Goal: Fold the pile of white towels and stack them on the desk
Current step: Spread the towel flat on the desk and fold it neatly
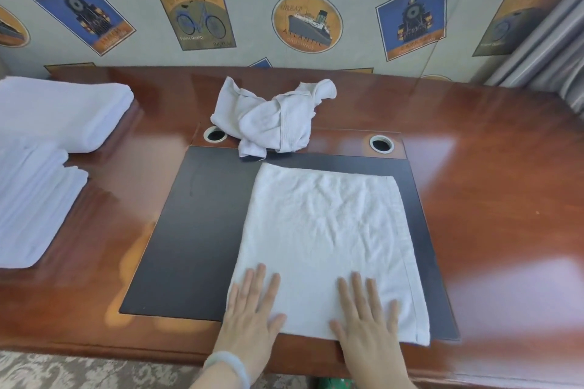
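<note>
A white towel (325, 240) lies flat on a dark mat (196, 230) on the shiny brown table (505, 183). The left hand (252, 313) and the right hand (366, 322) press flat on the near edge of the towel, fingers straight. A crumpled towel (271, 117) sits behind it, near two round holes (381, 144). Folded towels (41, 167) are stacked on the left side. A pale bracelet (227, 363) is on the left wrist.
</note>
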Available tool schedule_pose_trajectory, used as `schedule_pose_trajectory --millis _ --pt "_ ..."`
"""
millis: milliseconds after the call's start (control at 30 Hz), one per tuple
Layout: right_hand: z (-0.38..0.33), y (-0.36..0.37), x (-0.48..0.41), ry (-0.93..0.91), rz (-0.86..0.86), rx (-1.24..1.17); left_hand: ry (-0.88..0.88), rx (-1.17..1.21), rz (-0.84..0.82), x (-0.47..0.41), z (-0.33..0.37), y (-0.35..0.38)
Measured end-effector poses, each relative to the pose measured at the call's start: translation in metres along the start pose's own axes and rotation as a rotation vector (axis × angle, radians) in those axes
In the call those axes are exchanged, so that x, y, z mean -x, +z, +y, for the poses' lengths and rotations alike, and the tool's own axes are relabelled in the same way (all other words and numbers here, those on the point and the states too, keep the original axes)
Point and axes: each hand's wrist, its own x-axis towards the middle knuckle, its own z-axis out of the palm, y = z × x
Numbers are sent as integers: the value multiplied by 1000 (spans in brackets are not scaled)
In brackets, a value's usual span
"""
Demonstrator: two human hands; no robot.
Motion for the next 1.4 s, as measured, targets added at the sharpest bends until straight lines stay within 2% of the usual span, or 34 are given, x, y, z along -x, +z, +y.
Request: schedule_pose_trajectory --millis 100,233,300,467,567,633,667,767,867,1000,1067,1200,1400 --pt "0 -7 0 28 48 -119 3 -15 48 3 5 -7" --pt "-11 -27 -46 -137 139 -144 94 -24 162 -42 28 -21" --pt "-12 -24 -75 -151 125 -139 119 -54 172 -77 36 -25" --pt "50 1 -100 -195 68 -61 76 -152 184 -99 6 -19" --pt "91 1 -98 -39 119 -113 -29 -108 212 -92 -14 -19" --pt "98 0 -103 85 171 -162 -46 -77 234 -96 -12 -24" --pt "94 -2 -109 88 212 -167 -30 -67 253 -104 -6 -28" --pt "56 -15 -144 -74 258 -128 64 -68 309 -143 20 -44" --pt "9 -20 -181 -220 197 -151 94 -103 274 -194 38 -50" --pt "20 -5 -215 -317 90 -103 82 -166 219 -221 23 -44" --pt "49 -3 -222 -269 86 -66 27 -158 235 -222 4 -44" --pt "99 -11 -232 -35 92 -30 -156 -98 276 -226 -26 -50" --pt "108 -14 -245 32 89 18 -199 -59 289 -229 -30 -52"
